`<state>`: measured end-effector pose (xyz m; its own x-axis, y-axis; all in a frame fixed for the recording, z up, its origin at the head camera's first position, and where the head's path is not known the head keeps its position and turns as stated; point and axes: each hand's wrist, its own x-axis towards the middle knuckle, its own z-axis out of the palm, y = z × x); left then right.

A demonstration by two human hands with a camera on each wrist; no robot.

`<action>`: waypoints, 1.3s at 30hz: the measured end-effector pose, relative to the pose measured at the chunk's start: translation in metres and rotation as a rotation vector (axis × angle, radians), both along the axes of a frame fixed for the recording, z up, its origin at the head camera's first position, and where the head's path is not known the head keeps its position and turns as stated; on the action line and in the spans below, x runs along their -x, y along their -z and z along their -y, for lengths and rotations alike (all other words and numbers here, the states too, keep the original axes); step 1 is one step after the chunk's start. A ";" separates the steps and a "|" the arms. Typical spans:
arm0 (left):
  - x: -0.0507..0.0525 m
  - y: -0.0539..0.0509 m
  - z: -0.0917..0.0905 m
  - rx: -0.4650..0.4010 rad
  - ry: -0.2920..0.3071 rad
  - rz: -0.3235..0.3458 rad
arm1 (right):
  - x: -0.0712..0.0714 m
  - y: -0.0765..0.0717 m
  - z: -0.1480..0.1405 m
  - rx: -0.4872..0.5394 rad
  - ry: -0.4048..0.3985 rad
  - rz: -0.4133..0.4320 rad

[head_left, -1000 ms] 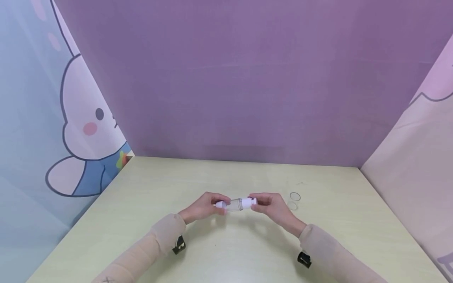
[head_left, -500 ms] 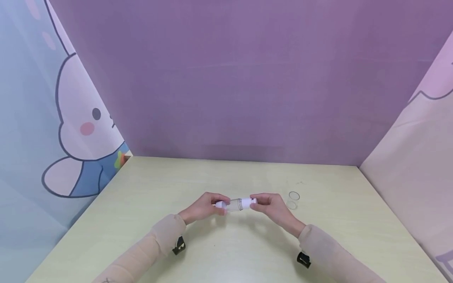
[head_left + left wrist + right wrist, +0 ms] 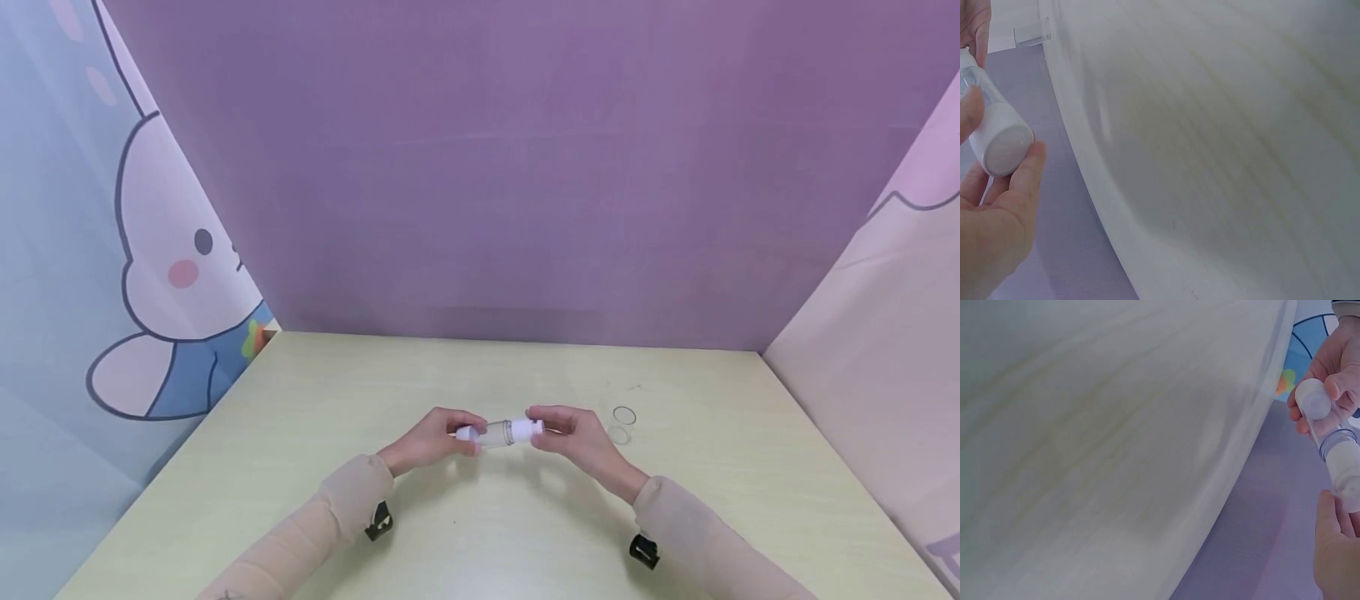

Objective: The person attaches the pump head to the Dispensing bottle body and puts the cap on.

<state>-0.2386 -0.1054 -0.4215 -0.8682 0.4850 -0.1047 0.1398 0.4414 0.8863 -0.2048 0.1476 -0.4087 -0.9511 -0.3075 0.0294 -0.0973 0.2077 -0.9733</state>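
Note:
In the head view, a small pump bottle with a clear body and white ends lies nearly level between both hands above the table. My left hand grips its white base, thumb on one side and fingers on the other. At the other end, my right hand holds the white pump top between thumb and fingers. In the right wrist view, the white collar shows between the clear body and the right fingers. The right fingers' contact is partly hidden there.
A clear, hollow cylinder with a dark rim stands on the pale table, right of the right hand; the left wrist view shows this clear cylinder too. A purple panel rises behind the table.
My right thumb and fingers shift slightly about the pump top, moving a little apart from half a second ago. The left hand keeps its grip on the base.

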 end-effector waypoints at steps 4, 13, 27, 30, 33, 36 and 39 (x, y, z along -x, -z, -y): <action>0.001 0.001 0.000 0.002 0.002 0.004 | 0.001 0.000 0.001 0.026 -0.026 0.005; 0.003 0.005 0.001 0.002 -0.001 0.008 | 0.003 0.003 0.003 -0.013 -0.032 -0.017; 0.001 0.002 0.002 0.002 0.001 0.012 | 0.005 0.004 0.005 -0.016 -0.028 0.001; 0.001 0.002 0.003 -0.001 0.000 0.012 | 0.004 0.004 0.005 -0.019 -0.028 -0.001; 0.001 0.003 0.003 -0.004 0.001 0.012 | 0.004 0.004 0.006 -0.018 -0.021 0.003; 0.000 0.003 0.004 -0.006 0.002 0.009 | 0.004 0.004 0.006 -0.024 -0.014 0.001; 0.000 0.003 0.004 -0.004 0.002 0.005 | 0.004 0.004 0.007 -0.035 0.000 0.002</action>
<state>-0.2385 -0.1098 -0.4241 -0.8668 0.4871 -0.1068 0.1364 0.4376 0.8888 -0.2088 0.1408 -0.4128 -0.9511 -0.3084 0.0169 -0.0954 0.2415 -0.9657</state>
